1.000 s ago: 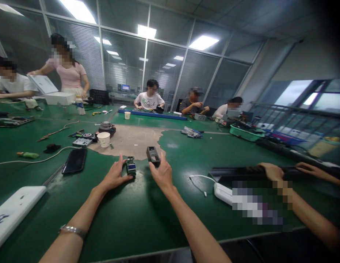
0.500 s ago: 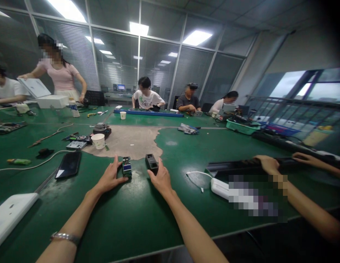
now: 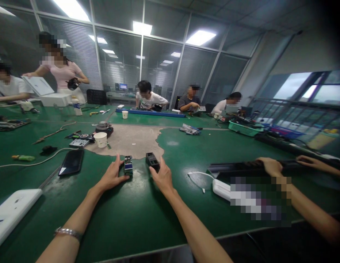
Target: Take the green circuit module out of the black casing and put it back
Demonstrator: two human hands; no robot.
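Note:
My left hand (image 3: 112,174) is by a small green circuit board module (image 3: 128,166), its thumb at the near end and the other fingers along the left side. The module carries a dark blue block and metal parts. A black plastic housing (image 3: 152,161) with open slots is held at its right side by my right hand (image 3: 163,177), thumb in front and fingers behind. The housing looks tilted, and a narrow gap of green table separates it from the module. Part of its right side is hidden by my fingers.
Beyond my hands lies a brown mat (image 3: 131,140) with a paper cup (image 3: 100,140). A phone (image 3: 71,162) and a white power strip (image 3: 18,212) are to the left. At right, another person's hands (image 3: 271,167) touch a long black channel (image 3: 235,169); a white charger (image 3: 221,188) lies nearer.
My hands keep nearly the same hold and place; the view has shifted slightly. Across the table, the standing person has raised a dark object in one hand.

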